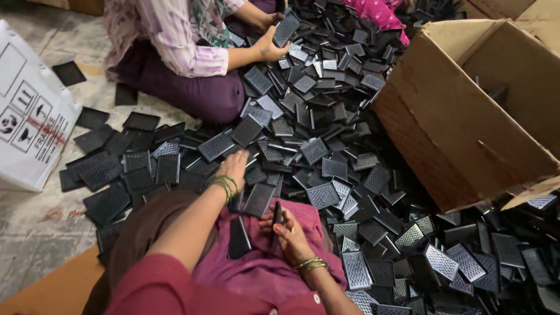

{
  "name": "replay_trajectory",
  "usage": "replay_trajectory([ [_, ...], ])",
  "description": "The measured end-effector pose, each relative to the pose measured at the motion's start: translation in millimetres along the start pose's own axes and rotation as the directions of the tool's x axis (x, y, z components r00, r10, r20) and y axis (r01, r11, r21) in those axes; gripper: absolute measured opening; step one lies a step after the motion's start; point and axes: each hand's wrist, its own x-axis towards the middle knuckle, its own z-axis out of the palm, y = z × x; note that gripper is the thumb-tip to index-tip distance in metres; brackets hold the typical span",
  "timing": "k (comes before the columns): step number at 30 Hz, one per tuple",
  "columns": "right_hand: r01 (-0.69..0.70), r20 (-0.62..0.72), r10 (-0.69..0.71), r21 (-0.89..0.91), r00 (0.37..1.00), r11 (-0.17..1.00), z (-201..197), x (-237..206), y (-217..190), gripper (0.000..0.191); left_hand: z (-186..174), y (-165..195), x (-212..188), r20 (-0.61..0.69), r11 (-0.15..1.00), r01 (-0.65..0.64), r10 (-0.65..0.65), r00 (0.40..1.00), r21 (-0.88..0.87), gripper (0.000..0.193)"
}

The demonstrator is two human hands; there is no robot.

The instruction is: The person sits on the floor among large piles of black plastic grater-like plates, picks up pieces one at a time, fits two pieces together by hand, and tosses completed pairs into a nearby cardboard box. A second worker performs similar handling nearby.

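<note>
right hand (290,236), lower centre, fingers clamped on a black grille piece (276,217); left hand (235,166) fingers apart, seemingly touching the floor pile (326,151) for picking.

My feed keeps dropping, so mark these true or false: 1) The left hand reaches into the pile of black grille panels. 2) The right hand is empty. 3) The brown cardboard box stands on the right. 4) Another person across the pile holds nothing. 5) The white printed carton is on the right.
1) True: the left hand rests on the pile of flat black perforated plastic grille panels.
2) False: the right hand grips a black panel edge-on over the lap.
3) True: the brown cardboard box is on the right.
4) False: the other person's hand holds a panel.
5) False: the white printed carton is on the left.
</note>
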Motion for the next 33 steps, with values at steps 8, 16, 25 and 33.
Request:
replay_trajectory([
  [8,-0.089,-0.009,0.089,0.017,0.996,0.996,-1,12,0,0.076,12,-3,39,0.202,0.937,-0.137,0.073,0.977,0.323,0.061],
  [16,-0.117,-0.011,0.118,0.060,0.993,0.991,-7,15,2,0.078,6,-5,31,0.076,0.909,-0.202,0.187,0.979,0.365,0.033],
  [25,-0.069,-0.020,0.071,0.050,0.997,0.996,-2,16,-3,0.078,-70,9,-78,0.169,0.450,0.196,-0.100,0.980,-0.871,0.081],
  [33,-0.141,0.104,0.177,-0.290,0.979,0.947,45,8,0,0.059,-17,29,-209,0.094,0.000,0.096,-0.175,0.980,-0.995,0.066],
])
